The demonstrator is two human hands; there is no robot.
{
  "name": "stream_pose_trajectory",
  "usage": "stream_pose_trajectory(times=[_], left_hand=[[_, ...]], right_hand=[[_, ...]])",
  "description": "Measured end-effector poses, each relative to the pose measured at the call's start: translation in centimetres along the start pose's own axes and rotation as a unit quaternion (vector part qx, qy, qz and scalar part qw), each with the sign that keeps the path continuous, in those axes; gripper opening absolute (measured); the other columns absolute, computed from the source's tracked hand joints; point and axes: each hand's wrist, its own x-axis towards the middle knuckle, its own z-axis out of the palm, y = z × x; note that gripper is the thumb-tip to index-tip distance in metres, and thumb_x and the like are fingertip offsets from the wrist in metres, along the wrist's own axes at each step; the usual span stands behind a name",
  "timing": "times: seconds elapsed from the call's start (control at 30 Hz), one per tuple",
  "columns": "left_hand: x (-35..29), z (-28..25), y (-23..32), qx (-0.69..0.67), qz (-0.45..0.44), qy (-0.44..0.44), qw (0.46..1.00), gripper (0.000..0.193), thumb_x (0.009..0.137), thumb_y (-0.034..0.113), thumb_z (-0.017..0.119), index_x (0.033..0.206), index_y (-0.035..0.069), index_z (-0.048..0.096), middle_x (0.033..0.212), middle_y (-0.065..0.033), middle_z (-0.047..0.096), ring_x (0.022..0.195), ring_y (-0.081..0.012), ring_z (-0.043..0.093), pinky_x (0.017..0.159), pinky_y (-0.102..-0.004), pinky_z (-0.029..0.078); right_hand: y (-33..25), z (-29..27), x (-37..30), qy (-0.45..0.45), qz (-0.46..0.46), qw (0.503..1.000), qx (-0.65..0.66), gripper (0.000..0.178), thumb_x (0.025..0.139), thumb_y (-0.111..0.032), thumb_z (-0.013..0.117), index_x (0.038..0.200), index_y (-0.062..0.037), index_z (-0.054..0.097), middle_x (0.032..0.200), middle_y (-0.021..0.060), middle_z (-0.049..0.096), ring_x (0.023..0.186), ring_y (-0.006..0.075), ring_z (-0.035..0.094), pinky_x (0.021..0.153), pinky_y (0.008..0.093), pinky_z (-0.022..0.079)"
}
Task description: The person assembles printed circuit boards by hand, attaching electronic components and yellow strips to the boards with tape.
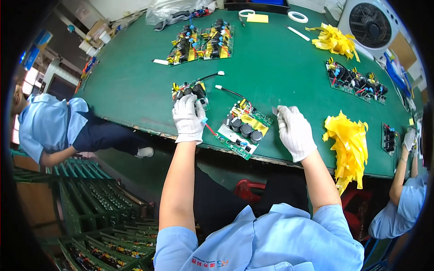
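My left hand, in a white glove, grips the near side of a green circuit board with black capacitors. The fingers cover much of this board, and a black cable with a white plug runs from it to the right. Between my hands a second circuit board lies tilted at the table's near edge, with three large black capacitors, yellow tape and its own black cable. Right of it, my right hand, also gloved, has its fingers pinched together. A small greyish piece shows at the fingertips, too small to name.
Several assembled boards stand at the back left of the green table, more boards at the right. Yellow tape strips hang over the near edge beside my right arm. A fan stands back right. Co-workers flank me.
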Motion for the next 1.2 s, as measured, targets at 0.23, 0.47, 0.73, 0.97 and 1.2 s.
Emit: stream_pose_trajectory(times=[0.23, 0.47, 0.73, 0.97, 1.2], left_hand=[[-0.7, -0.6, 0.0, -0.017, -0.007, 0.012, 1.0, 0.027, 0.082, 0.013, 0.067, 0.108, 0.01, 0.064, 0.11, -0.011, 0.064, 0.104, -0.0326, 0.059, 0.09, -0.0459, 0.046], [0.0, -0.9, -0.1, -0.027, 0.036, 0.047, 0.998, 0.026, 0.089, 0.006, 0.06, 0.115, 0.003, 0.061, 0.111, -0.016, 0.063, 0.105, -0.0338, 0.059, 0.094, -0.0446, 0.047], [5.2, -3.0, 5.1, -0.155, -0.018, 0.146, 0.977, 0.024, 0.087, 0.0, 0.061, 0.111, 0.001, 0.064, 0.107, -0.0174, 0.065, 0.101, -0.0314, 0.061, 0.087, -0.0388, 0.051], [4.7, 0.3, 13.3, -0.192, 0.059, -0.156, 0.967, 0.021, 0.087, 0.018, 0.065, 0.104, 0.007, 0.068, 0.114, -0.0175, 0.064, 0.111, -0.0333, 0.059, 0.097, -0.0428, 0.046], [4.1, 0.8, 14.0, -0.102, 0.074, -0.223, 0.967, 0.024, 0.086, 0.023, 0.064, 0.103, 0.007, 0.069, 0.117, -0.0176, 0.065, 0.111, -0.0341, 0.059, 0.095, -0.0433, 0.047]], right_hand=[[-2.3, -1.4, -5.2, -0.096, 0.001, 0.995, 0.021, 0.016, 0.089, -0.016, 0.059, 0.103, -0.0095, 0.059, 0.094, 0.0111, 0.059, 0.089, 0.032, 0.061, 0.07, 0.0454, 0.052], [-2.0, -0.8, -5.9, -0.089, -0.021, 0.996, -0.013, 0.016, 0.087, -0.015, 0.059, 0.102, -0.0098, 0.06, 0.09, 0.0099, 0.055, 0.086, 0.029, 0.058, 0.065, 0.0432, 0.052], [-1.8, -0.9, -5.9, -0.105, -0.044, 0.993, -0.024, 0.011, 0.087, -0.016, 0.057, 0.098, -0.012, 0.06, 0.086, 0.0091, 0.053, 0.082, 0.0273, 0.057, 0.062, 0.0416, 0.052], [-2.4, -0.4, -5.9, -0.095, -0.043, 0.994, -0.024, 0.012, 0.087, -0.016, 0.058, 0.097, -0.0099, 0.06, 0.085, 0.0093, 0.054, 0.082, 0.0269, 0.057, 0.061, 0.0406, 0.051], [-2.3, -0.3, -6.5, -0.094, -0.031, 0.994, -0.035, 0.015, 0.085, -0.014, 0.058, 0.099, -0.0088, 0.06, 0.088, 0.0099, 0.055, 0.084, 0.0272, 0.058, 0.063, 0.042, 0.052]])
